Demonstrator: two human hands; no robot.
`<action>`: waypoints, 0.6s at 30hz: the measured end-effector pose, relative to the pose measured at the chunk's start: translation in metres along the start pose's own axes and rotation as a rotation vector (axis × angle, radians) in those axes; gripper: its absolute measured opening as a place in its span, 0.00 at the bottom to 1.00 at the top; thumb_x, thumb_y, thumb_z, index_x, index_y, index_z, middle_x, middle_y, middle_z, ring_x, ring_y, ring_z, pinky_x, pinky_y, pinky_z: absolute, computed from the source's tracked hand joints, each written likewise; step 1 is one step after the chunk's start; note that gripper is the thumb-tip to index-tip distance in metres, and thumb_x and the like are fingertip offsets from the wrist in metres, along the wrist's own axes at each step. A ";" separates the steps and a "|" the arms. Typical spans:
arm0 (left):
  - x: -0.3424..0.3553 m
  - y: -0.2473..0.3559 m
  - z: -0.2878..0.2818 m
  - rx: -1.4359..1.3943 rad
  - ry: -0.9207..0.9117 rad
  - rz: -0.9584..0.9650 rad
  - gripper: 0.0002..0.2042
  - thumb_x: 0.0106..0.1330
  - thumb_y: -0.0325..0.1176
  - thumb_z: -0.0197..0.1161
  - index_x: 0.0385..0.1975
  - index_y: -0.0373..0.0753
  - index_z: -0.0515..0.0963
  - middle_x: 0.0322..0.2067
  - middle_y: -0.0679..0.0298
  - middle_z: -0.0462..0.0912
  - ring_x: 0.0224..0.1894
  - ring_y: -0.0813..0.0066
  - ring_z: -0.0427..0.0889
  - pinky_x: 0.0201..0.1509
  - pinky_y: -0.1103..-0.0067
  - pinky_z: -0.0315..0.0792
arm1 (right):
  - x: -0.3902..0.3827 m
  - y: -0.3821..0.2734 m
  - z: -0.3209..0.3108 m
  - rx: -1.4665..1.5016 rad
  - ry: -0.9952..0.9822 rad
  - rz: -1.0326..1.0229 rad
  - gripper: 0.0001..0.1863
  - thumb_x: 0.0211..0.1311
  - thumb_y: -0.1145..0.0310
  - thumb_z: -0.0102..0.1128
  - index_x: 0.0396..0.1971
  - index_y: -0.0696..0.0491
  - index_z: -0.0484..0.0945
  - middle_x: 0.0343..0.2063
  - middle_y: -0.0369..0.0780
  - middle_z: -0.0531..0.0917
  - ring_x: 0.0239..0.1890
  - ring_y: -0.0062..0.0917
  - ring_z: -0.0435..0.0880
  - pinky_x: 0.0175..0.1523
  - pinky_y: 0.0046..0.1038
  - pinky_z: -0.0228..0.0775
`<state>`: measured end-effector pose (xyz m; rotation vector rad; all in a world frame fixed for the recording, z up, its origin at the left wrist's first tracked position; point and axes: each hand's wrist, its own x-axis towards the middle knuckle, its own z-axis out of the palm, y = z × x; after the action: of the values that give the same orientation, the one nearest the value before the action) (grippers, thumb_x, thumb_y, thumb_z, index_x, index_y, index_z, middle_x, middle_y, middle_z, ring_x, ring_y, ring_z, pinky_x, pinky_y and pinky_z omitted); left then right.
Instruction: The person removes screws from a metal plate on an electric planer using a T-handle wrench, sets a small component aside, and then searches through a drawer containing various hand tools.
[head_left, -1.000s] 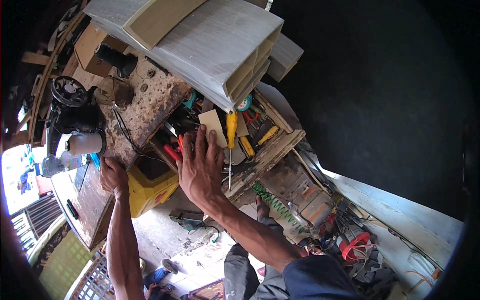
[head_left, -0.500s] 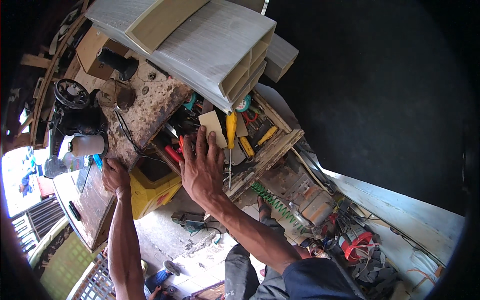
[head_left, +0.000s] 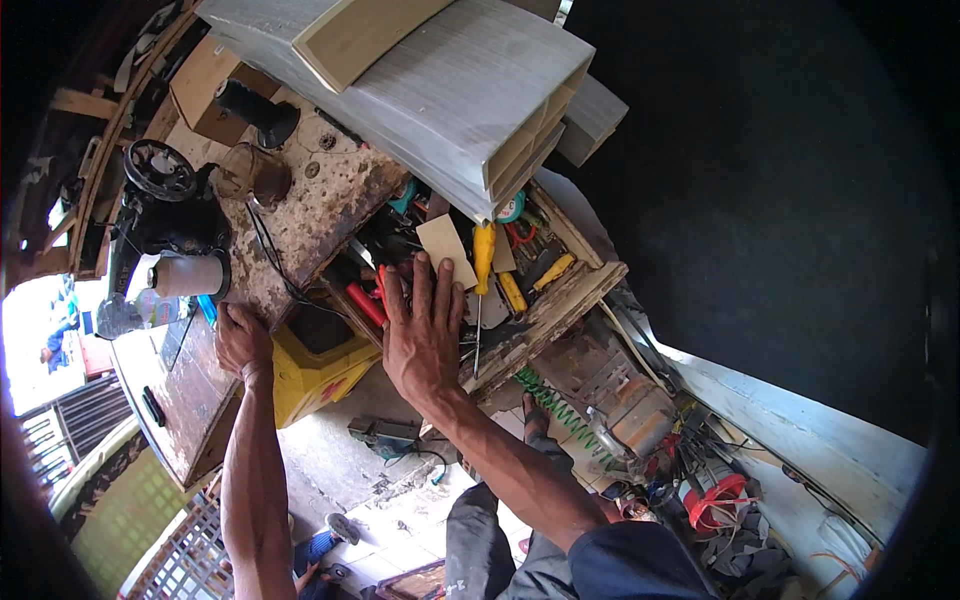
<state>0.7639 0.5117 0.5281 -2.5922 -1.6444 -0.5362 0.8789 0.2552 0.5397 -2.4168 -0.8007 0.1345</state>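
My right hand (head_left: 425,345) lies palm down over the front of an open wooden drawer (head_left: 560,310), fingers stretched out among the tools. Its fingertips reach the lower edge of a cream rectangular piece (head_left: 445,248). Beside them are a red-handled tool (head_left: 366,303) and a screwdriver with a yellow handle (head_left: 484,255). A yellow cutter knife (head_left: 512,291) lies farther right. My left hand (head_left: 244,342) is curled closed at the edge of the worn table (head_left: 330,215), next to a blue object (head_left: 207,309). What lies under the right palm is hidden.
A black sewing machine (head_left: 165,215) with a thread cone (head_left: 190,276) stands at the left. Long grey hollow panels (head_left: 450,90) overhang the drawer. A yellow container (head_left: 310,385) sits below the table. A green coiled hose (head_left: 570,415) and a red-rimmed bucket (head_left: 715,500) are lower right.
The whole view has shifted, so the scene sits farther right. My right hand remains over the drawer with fingers extended, and my left hand stays at the table edge.
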 end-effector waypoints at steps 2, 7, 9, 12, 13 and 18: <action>-0.001 0.000 -0.002 -0.001 0.020 -0.005 0.20 0.73 0.48 0.42 0.43 0.40 0.77 0.38 0.44 0.83 0.42 0.35 0.79 0.43 0.50 0.68 | -0.001 0.000 0.001 0.008 -0.021 -0.008 0.37 0.63 0.70 0.59 0.72 0.55 0.59 0.72 0.59 0.55 0.74 0.61 0.49 0.75 0.59 0.41; -0.001 -0.003 -0.001 0.013 0.043 -0.003 0.20 0.73 0.47 0.42 0.45 0.41 0.77 0.39 0.44 0.83 0.43 0.36 0.79 0.44 0.50 0.68 | -0.002 0.004 0.003 0.026 -0.062 -0.042 0.40 0.62 0.68 0.62 0.73 0.50 0.57 0.72 0.57 0.52 0.75 0.63 0.46 0.74 0.63 0.41; -0.003 0.001 -0.002 0.029 0.033 -0.041 0.20 0.73 0.47 0.43 0.48 0.42 0.77 0.41 0.44 0.83 0.44 0.37 0.79 0.45 0.50 0.69 | -0.001 0.006 0.003 0.036 -0.057 -0.048 0.40 0.61 0.68 0.63 0.73 0.50 0.56 0.72 0.57 0.52 0.74 0.64 0.45 0.74 0.64 0.41; 0.000 -0.002 0.000 0.046 -0.005 -0.058 0.21 0.73 0.48 0.43 0.49 0.42 0.77 0.42 0.44 0.83 0.45 0.37 0.79 0.46 0.51 0.69 | -0.001 0.008 0.009 0.033 -0.040 -0.051 0.41 0.61 0.68 0.63 0.73 0.50 0.56 0.72 0.57 0.52 0.74 0.65 0.44 0.73 0.65 0.40; 0.000 -0.003 -0.001 0.047 -0.004 -0.060 0.21 0.73 0.48 0.43 0.49 0.42 0.77 0.42 0.44 0.83 0.45 0.37 0.79 0.46 0.51 0.69 | -0.001 0.007 0.011 0.016 -0.026 -0.049 0.41 0.61 0.68 0.63 0.73 0.50 0.55 0.72 0.57 0.52 0.74 0.65 0.44 0.73 0.65 0.40; -0.002 0.001 -0.001 0.010 -0.009 -0.050 0.20 0.72 0.48 0.43 0.48 0.41 0.77 0.43 0.45 0.83 0.45 0.38 0.79 0.46 0.51 0.69 | -0.003 0.012 0.013 0.027 -0.026 -0.072 0.41 0.61 0.68 0.64 0.73 0.50 0.56 0.71 0.58 0.52 0.75 0.65 0.43 0.73 0.65 0.40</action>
<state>0.7636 0.5095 0.5291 -2.5568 -1.7137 -0.5174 0.8795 0.2520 0.5222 -2.3617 -0.8909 0.1483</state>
